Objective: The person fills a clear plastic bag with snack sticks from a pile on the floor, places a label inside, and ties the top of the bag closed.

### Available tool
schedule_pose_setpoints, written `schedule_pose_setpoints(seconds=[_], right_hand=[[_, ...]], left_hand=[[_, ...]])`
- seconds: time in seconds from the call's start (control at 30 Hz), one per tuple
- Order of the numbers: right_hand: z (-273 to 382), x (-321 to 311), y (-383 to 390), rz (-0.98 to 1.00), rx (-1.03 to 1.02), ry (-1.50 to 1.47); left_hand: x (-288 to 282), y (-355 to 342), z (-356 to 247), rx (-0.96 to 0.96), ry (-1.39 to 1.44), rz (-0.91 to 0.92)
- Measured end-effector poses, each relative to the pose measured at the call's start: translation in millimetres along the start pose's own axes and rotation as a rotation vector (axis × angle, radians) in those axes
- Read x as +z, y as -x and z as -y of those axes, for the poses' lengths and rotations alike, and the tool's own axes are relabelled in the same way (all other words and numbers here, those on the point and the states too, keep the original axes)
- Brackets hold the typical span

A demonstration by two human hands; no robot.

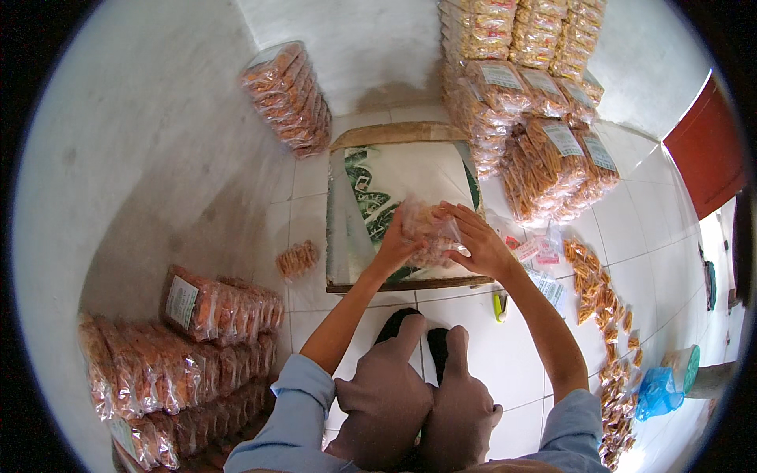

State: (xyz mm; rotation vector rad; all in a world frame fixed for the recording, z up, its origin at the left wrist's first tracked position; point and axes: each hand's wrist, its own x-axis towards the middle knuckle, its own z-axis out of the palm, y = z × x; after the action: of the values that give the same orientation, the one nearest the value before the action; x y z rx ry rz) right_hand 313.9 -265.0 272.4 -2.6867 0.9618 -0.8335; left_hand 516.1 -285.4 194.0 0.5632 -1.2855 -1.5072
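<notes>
A clear plastic bag of light brown snacks (430,229) rests on the low table (426,165), near its front right part. My left hand (394,246) holds the bag's left side, its fingers partly hidden by the film. On the other side my right hand (481,246) curves round the bag, fingers at the far edge and thumb at the near one. The table has a wooden rim and a pale top covering with a green and white printed pattern. Whether the bag is sealed I cannot tell.
Stacked snack packs stand far left (288,98), far right (552,158) and near left (189,355). One small pack (297,260) lies left of the table. To the right are a yellow-green cutter (501,307), labels (546,288), loose small packets (603,315) and a blue bag (660,392).
</notes>
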Motion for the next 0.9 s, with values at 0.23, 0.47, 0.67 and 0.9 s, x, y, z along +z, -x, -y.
schedule_pose_setpoints(seconds=[0.23,0.47,0.67,0.9], right_hand=[[-1,-1,-12,0.105,-0.173,0.173],[0,-2,-12,0.104,-0.192,0.207],[-6,10,-5,-0.087,-0.140,-0.054],[-10,21,-1,-0.129,-0.116,-0.024]], left_hand=[[-23,17,-5,0.536,-0.792,-0.289],[-20,10,-34,0.519,-1.049,0.107],[-16,1,-35,0.568,-0.995,0.138],[-6,-14,-35,0.649,-1.005,0.288]])
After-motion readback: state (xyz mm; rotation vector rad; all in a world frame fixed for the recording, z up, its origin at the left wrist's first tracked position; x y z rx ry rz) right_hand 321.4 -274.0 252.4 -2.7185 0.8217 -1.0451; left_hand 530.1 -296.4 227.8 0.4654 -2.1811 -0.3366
